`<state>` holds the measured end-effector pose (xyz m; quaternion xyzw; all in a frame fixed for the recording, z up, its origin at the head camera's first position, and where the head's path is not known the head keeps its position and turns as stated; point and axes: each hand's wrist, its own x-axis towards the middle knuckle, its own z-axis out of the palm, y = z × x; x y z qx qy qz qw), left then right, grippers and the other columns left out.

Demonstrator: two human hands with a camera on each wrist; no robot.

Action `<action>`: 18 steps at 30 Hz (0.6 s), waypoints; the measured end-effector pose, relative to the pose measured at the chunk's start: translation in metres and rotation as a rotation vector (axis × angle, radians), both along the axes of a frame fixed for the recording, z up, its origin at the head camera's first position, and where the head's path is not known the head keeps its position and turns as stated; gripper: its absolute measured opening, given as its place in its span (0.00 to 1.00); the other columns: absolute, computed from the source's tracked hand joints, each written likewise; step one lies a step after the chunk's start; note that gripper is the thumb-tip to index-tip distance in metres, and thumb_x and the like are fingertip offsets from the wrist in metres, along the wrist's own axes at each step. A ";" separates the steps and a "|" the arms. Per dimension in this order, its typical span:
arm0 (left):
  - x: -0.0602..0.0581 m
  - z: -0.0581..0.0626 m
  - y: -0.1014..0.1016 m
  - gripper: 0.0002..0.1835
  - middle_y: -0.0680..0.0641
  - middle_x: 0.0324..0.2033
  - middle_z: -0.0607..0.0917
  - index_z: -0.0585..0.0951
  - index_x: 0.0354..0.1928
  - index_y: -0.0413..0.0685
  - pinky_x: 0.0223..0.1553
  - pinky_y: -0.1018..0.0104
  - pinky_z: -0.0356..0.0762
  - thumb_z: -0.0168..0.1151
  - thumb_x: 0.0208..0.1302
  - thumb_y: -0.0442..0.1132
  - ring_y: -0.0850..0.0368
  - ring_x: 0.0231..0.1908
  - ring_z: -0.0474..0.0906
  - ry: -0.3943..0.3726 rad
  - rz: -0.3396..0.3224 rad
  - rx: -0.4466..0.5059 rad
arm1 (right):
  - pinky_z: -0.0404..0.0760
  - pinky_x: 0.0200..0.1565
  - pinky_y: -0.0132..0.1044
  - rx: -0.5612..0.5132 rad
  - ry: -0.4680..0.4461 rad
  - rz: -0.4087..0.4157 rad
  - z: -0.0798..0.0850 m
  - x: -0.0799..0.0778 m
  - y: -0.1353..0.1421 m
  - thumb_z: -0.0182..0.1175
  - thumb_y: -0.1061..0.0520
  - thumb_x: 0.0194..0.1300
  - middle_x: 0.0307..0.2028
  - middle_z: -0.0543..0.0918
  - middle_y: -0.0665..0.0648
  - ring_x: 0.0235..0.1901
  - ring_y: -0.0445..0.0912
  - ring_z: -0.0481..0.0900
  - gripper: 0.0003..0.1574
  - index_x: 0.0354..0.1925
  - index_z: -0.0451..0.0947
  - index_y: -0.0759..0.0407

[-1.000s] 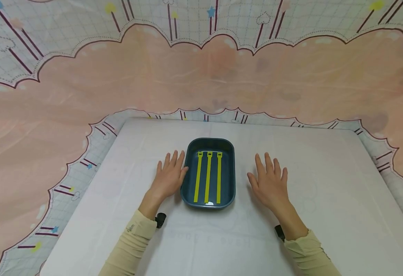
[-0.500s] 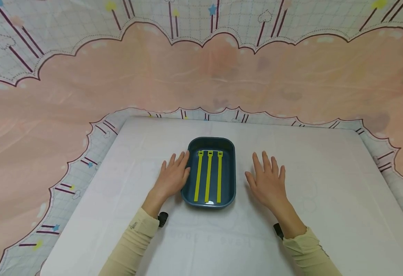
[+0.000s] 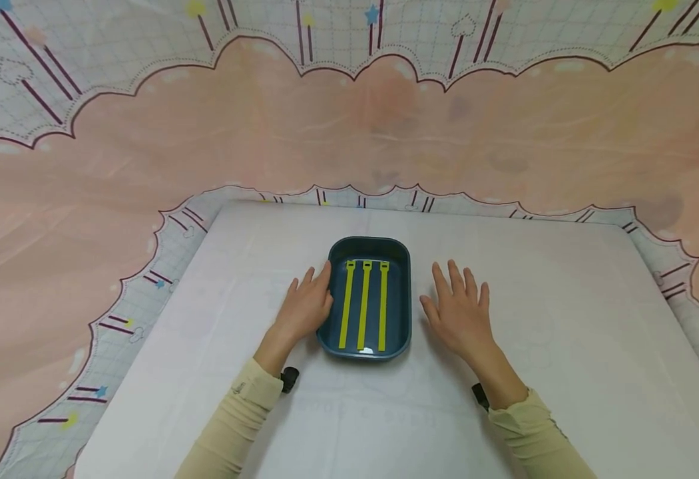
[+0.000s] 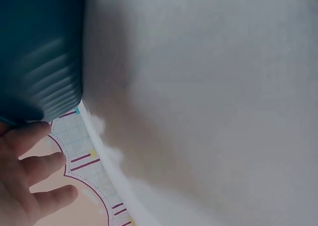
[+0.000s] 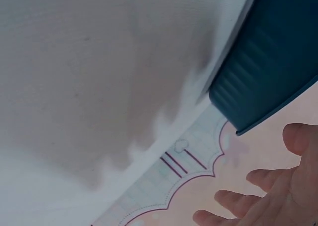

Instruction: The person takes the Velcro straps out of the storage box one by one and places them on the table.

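A dark blue rectangular tray [image 3: 394, 313] with rounded corners stands on the white table. Inside it three yellow-green cable ties [image 3: 364, 306] lie side by side, their slotted heads at the far end. My left hand [image 3: 305, 306] is at the tray's left rim, fingers extended and fingertips right at the edge. In the left wrist view, the tray's ribbed outer wall [image 4: 44, 67] shows above the fingers. To the right of the tray, my right hand [image 3: 460, 313] hovers apart from it with fingers spread. The right wrist view shows a gap between that hand [image 5: 278, 186] and the tray.
The white tabletop [image 3: 565, 319] extends around the tray on all sides. A peach cloth [image 3: 505, 140] with scalloped, patterned borders hangs behind and beside the table. Each wrist carries a small black camera, such as the left one [image 3: 289, 379].
My left hand has moved right, up against the tray's left rim. My right hand has drifted slightly left toward the tray. The cable ties keep their places in it.
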<state>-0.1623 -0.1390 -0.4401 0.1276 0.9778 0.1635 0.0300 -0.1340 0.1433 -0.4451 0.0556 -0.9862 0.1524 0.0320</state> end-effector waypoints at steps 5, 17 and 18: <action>0.001 -0.001 0.003 0.31 0.39 0.68 0.68 0.57 0.74 0.37 0.66 0.37 0.53 0.47 0.73 0.37 0.40 0.71 0.57 0.010 0.020 -0.018 | 0.40 0.66 0.70 -0.001 0.010 0.011 0.002 -0.002 -0.006 0.49 0.42 0.72 0.75 0.50 0.68 0.72 0.68 0.43 0.43 0.76 0.51 0.57; 0.003 -0.004 0.004 0.31 0.41 0.69 0.67 0.56 0.74 0.37 0.67 0.38 0.53 0.46 0.73 0.37 0.40 0.71 0.55 0.025 0.036 -0.011 | 0.45 0.66 0.68 0.036 0.020 0.082 0.012 -0.011 -0.023 0.53 0.41 0.71 0.75 0.51 0.66 0.72 0.65 0.46 0.45 0.76 0.51 0.56; 0.004 -0.005 0.004 0.31 0.41 0.69 0.66 0.56 0.74 0.37 0.67 0.38 0.53 0.46 0.72 0.37 0.40 0.71 0.55 0.027 0.036 -0.009 | 0.45 0.66 0.68 0.036 0.018 0.092 0.013 -0.011 -0.025 0.53 0.40 0.70 0.75 0.51 0.66 0.73 0.65 0.46 0.46 0.76 0.51 0.56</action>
